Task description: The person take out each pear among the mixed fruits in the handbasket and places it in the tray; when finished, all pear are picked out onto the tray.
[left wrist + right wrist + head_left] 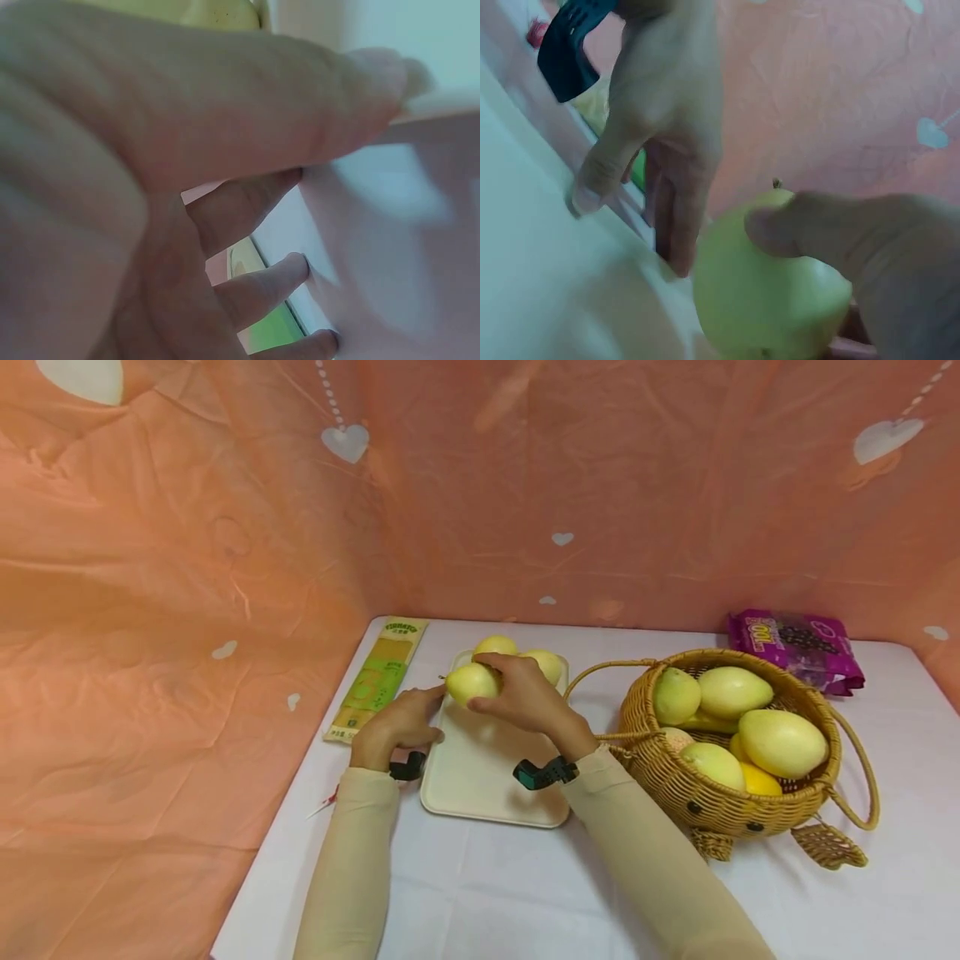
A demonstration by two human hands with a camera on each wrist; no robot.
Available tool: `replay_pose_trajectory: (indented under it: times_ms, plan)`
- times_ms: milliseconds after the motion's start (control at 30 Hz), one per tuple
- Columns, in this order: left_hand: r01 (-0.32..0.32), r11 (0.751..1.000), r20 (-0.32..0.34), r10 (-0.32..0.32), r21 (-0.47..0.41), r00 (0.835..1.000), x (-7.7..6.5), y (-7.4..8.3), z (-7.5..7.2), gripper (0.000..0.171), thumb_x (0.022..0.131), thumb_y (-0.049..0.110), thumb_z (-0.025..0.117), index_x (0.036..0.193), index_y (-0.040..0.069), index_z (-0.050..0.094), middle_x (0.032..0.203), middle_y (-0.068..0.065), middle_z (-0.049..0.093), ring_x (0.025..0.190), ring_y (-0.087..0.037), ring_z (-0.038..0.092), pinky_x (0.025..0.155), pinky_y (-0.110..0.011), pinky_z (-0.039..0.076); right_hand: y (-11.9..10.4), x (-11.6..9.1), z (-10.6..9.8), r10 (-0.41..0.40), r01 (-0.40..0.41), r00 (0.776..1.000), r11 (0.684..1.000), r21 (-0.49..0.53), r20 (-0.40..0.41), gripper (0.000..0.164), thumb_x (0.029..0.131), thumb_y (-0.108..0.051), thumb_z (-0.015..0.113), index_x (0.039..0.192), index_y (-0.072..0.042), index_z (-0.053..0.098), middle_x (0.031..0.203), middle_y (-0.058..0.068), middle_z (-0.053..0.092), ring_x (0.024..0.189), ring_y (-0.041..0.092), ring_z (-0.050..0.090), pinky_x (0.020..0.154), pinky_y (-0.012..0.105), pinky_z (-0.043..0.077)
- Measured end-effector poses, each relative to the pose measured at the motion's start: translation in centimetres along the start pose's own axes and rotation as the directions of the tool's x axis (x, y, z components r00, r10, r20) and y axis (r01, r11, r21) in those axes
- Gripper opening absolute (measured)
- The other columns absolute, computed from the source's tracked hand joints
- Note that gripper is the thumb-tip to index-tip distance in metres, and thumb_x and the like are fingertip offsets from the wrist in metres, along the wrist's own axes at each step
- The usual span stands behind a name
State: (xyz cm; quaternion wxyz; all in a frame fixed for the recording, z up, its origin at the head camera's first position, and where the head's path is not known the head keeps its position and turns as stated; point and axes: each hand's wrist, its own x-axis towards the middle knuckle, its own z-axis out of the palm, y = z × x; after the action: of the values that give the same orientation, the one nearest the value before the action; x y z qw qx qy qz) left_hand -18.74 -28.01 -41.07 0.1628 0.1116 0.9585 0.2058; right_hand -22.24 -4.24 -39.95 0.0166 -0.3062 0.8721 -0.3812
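Where the head view is read from the centre of the tray (487, 777), the held fruit (467, 683) lies at eleven o'clock; whether it touches the tray cannot be told. The right hand (531, 695) grips it, fingers across the far side and thumb at the near side. The fruit's stem axis points between nine and ten o'clock, toward the left hand (396, 727), from which the fruit lies at two o'clock. From the fruit, two loose fruits occupy one o'clock (495, 646) and between two and three (549, 665); the wicker basket (660, 781) stands on the worktop (480, 893) at three.

In the left wrist view, the left thumb reaches toward three o'clock, well spread from the partly bent fingers below. They hold no fruit.

In the right wrist view, the right thumb lies across the fruit near its stem; the stem axis runs roughly twelve to six. The left fingertips sit just beside the fruit at nine to ten o'clock; contact cannot be confirmed. The left thumb is at the tray's rim.
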Motion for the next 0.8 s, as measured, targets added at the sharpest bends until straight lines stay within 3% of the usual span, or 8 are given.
replay_pose_trajectory:
  times_ms: [233, 400, 633, 800]
  plan:
    - [0.032, 0.999, 0.008, -0.032, -0.007, 0.999, -0.3, 0.2, -0.2, 0.089, 0.092, 0.012, 0.082, 0.17, 0.006, 0.04, 0.159, -0.026, 0.058, 0.147, -0.048, 0.055, 0.124, -0.061, 0.042, 0.4, 1.1, 1.5, 0.078, -0.077, 0.997, 0.996, -0.048, 0.011, 0.069, 0.088, -0.026, 0.09, 0.148, -0.002, 0.066, 0.138, 0.016, 0.075, 0.123, 0.039, 0.071, 0.108, 0.052, 0.055]
    - [0.034, 0.999, 0.004, -0.034, -0.017, 0.999, -0.2, 0.0, -0.1, 0.086, 0.091, 0.012, 0.082, 0.167, 0.002, 0.043, 0.161, -0.024, 0.056, 0.148, -0.045, 0.054, 0.126, -0.059, 0.041, 0.8, 1.8, 2.5, 0.039, -0.034, 0.999, 0.992, -0.118, 0.037, 0.064, 0.087, -0.021, 0.092, 0.141, 0.001, 0.068, 0.131, 0.017, 0.077, 0.116, 0.035, 0.074, 0.105, 0.049, 0.058]
    - [0.03, 0.999, -0.005, -0.03, -0.02, 1.0, -0.2, -0.1, 0.1, 0.083, 0.09, 0.013, 0.082, 0.163, -0.002, 0.047, 0.159, -0.025, 0.058, 0.148, -0.045, 0.054, 0.127, -0.058, 0.04, 0.3, 1.6, 2.8, 0.026, -0.014, 0.998, 0.982, -0.186, 0.06, 0.069, 0.09, -0.021, 0.091, 0.147, 0.004, 0.064, 0.143, 0.022, 0.072, 0.133, 0.037, 0.069, 0.113, 0.05, 0.055]
    - [0.017, 1.0, -0.011, -0.018, -0.022, 1.0, -0.1, -0.2, 0.0, 0.085, 0.09, 0.012, 0.082, 0.165, 0.001, 0.046, 0.158, -0.024, 0.06, 0.147, -0.044, 0.055, 0.126, -0.058, 0.041, -0.1, 1.0, 2.4, -0.042, 0.049, 0.999, 0.975, -0.219, 0.034, 0.064, 0.088, -0.015, 0.091, 0.144, 0.003, 0.066, 0.143, 0.02, 0.072, 0.134, 0.036, 0.068, 0.111, 0.05, 0.057]
